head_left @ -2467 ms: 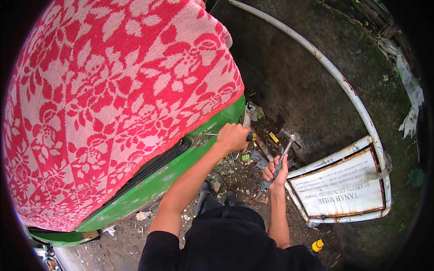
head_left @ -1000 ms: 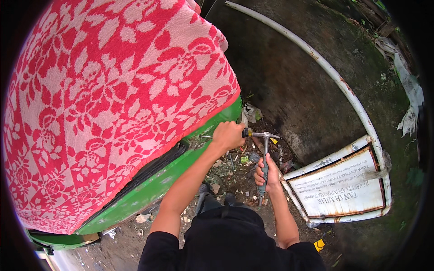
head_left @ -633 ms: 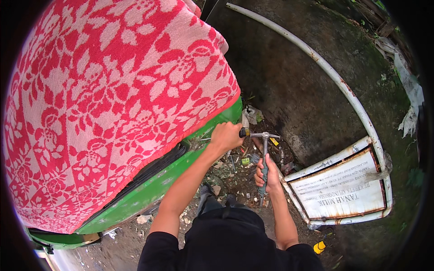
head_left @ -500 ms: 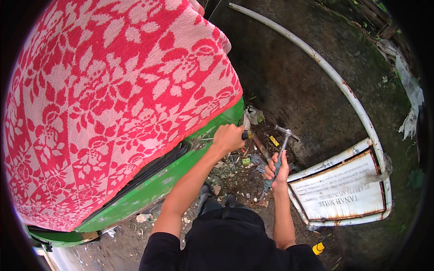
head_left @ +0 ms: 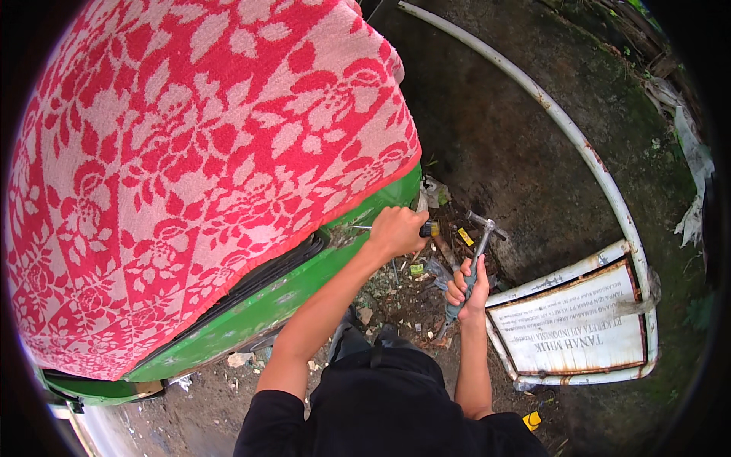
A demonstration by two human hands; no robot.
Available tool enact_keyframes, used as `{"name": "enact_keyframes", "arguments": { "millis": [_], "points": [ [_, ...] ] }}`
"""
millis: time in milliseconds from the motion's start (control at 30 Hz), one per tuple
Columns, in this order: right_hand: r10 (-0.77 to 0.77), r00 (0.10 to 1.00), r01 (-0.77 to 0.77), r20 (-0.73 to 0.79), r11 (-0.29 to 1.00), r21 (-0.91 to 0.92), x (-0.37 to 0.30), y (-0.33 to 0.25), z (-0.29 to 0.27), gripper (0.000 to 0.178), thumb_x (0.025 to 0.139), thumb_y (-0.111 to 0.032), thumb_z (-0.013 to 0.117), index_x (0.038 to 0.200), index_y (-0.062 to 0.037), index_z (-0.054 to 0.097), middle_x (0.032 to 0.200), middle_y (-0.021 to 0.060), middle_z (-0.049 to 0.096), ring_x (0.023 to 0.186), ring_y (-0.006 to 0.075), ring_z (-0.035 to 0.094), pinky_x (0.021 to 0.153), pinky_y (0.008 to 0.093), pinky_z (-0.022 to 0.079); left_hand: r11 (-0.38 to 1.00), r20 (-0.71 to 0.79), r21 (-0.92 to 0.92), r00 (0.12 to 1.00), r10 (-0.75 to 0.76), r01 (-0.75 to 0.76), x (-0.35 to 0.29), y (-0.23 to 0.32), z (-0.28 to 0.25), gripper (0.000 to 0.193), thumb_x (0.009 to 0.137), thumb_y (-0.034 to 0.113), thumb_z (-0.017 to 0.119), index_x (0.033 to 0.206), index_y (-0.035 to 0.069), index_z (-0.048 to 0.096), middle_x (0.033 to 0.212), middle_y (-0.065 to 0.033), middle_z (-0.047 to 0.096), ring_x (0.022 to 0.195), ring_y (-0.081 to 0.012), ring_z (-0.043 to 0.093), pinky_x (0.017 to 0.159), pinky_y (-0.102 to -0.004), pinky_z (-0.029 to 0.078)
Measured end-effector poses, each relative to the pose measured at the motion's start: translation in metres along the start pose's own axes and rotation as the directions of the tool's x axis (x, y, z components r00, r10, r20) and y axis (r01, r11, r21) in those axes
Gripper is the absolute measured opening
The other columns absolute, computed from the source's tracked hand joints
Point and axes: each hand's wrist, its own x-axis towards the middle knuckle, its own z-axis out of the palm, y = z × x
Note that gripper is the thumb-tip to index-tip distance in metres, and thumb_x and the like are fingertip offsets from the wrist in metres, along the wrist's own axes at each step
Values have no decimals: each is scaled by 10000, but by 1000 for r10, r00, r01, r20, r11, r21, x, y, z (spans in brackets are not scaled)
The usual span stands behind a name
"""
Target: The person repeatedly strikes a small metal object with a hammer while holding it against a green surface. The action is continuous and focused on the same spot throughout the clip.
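Note:
My left hand [head_left: 397,231] is closed around a screwdriver [head_left: 432,229] with a black and yellow handle end. Its thin metal shaft points left, at the dented, scraped corner of a green painted vehicle body [head_left: 285,288]; whether the tip touches is hard to tell. My right hand [head_left: 470,289] grips a T-shaped metal tool [head_left: 484,236] by its grey-green grip, crossbar up. A thin metal end shows below that fist. Over the green body lies a red and pink flowered cloth [head_left: 205,152], its orange hem just above my left hand.
At the right lies a rusty white sign panel [head_left: 571,324] on a long curved white pole [head_left: 567,126]. Stones, plastic scraps and a small yellow packet [head_left: 464,236] litter the ground between my arms. Another yellow scrap [head_left: 532,420] lies by my right elbow.
The green body and its cloth sit slightly farther right in view, and my left hand has shifted a little right with the screwdriver. My right hand keeps its hold, almost unmoved.

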Motion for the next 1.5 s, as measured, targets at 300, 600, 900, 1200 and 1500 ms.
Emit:
{"name": "enact_keyframes", "arguments": {
  "millis": [300,600,900,1200,1500],
  "points": [
    [22,1000,-22,-19,1000,-22,-10,0,0,501,1028,-592,349,791,-155,409,502,-10,339,328,107,289,296,258,258,989,-352,-105,934,65,-109,-14,-6,-6,274,618,210,761,787,87,584,670,-95,653,620,-313,662,525,-441,499],
    [-201,962,254,186,907,-335,-58,-11,65,520,1065,-506,294,790,-73,376,499,49,358,326,135,339,298,281,297,964,-630,-170,774,53,-205,-28,-14,-17,257,566,116,770,771,103,616,653,-51,624,570,-246,642,466,-363,460],
    [-125,977,212,175,417,-884,-54,-6,110,510,1080,-378,389,773,7,522,654,27,481,542,97,508,496,259,380,943,-608,-221,791,65,-248,-35,-16,-16,244,551,98,753,749,101,611,657,-45,631,557,-236,633,470,-356,459],
    [-479,816,491,323,280,-825,-65,12,101,516,1071,-373,379,765,22,506,606,62,492,491,127,528,449,275,404,932,-656,-256,754,26,-255,-33,-15,-22,219,567,88,747,727,90,598,641,-54,617,540,-239,622,463,-362,453],
    [-559,788,556,259,462,-691,-81,-13,124,501,1071,-459,350,784,-51,404,544,37,407,423,101,429,386,240,371,938,-666,-263,746,-6,-226,-33,-19,-23,208,579,94,742,727,80,595,642,-57,618,538,-242,623,465,-362,451]
  ]
}}
